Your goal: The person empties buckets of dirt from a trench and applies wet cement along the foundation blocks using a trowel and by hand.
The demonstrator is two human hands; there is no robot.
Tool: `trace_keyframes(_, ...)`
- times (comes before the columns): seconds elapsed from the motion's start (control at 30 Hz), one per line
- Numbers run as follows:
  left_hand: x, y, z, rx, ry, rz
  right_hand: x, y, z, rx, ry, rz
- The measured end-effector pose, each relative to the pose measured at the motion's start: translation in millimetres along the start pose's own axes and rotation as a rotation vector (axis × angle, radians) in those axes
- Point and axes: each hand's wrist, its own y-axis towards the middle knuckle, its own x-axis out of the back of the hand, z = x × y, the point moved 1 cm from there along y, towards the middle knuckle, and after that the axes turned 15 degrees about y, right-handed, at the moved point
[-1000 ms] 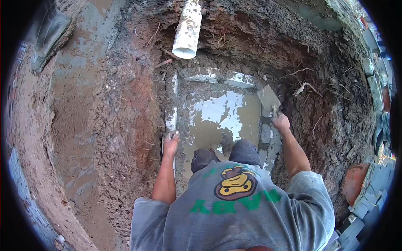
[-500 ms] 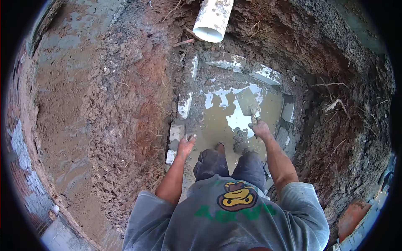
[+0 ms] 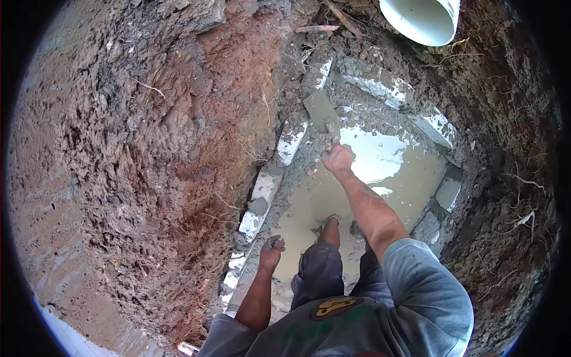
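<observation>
My right hand (image 3: 339, 158) grips a trowel (image 3: 322, 112) by its handle, and its blade is coated in grey mud or mortar. The blade lies over the left side of the ring of bricks, near the gap between a white-smeared brick (image 3: 291, 143) and another brick (image 3: 324, 72). My left hand (image 3: 270, 254) is low beside the left row, close to a pale brick (image 3: 251, 223), with its fingers curled. Grey matter shows at the fingertips; whether it is a lump or just a coating is unclear. A round grey dab (image 3: 257, 206) sits on the brick row.
Muddy water (image 3: 416, 172) fills the pit floor around my legs. More bricks (image 3: 433, 127) curve along the far and right sides. A white pipe (image 3: 425, 21) juts in at the top. Steep earth walls (image 3: 178, 149) with roots rise close on both sides.
The view has shifted left and closer. My right hand has carried the trowel from above the water to the left brick row. My left hand's fingers are now more curled.
</observation>
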Motion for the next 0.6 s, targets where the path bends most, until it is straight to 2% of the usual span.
trace_keyframes(0.1,-8,-1,10,-0.003,-0.050,0.020,-51,33,-7,0.096,0.018,-0.048)
trace_keyframes(0.2,-11,-3,16,0.027,-0.091,0.036,-90,37,-5,-0.038,0.162,-0.013)
trace_keyframes(0.3,-10,-1,27,0.089,-0.072,0.020,-138,11,-15,0.067,0.185,-0.095)
trace_keyframes(0.37,-9,0,28,0.082,-0.070,0.000,-156,-8,-12,0.148,-0.008,0.009)
trace_keyframes(0.4,-10,0,25,0.077,-0.070,-0.010,-157,-17,-11,0.188,-0.105,0.061)
trace_keyframes(0.5,-12,3,14,0.058,-0.071,-0.017,-143,-39,-13,0.128,0.089,-0.037)
trace_keyframes(0.6,-16,0,-7,-0.020,-0.077,0.004,-121,-30,-6,-0.053,0.248,-0.117)
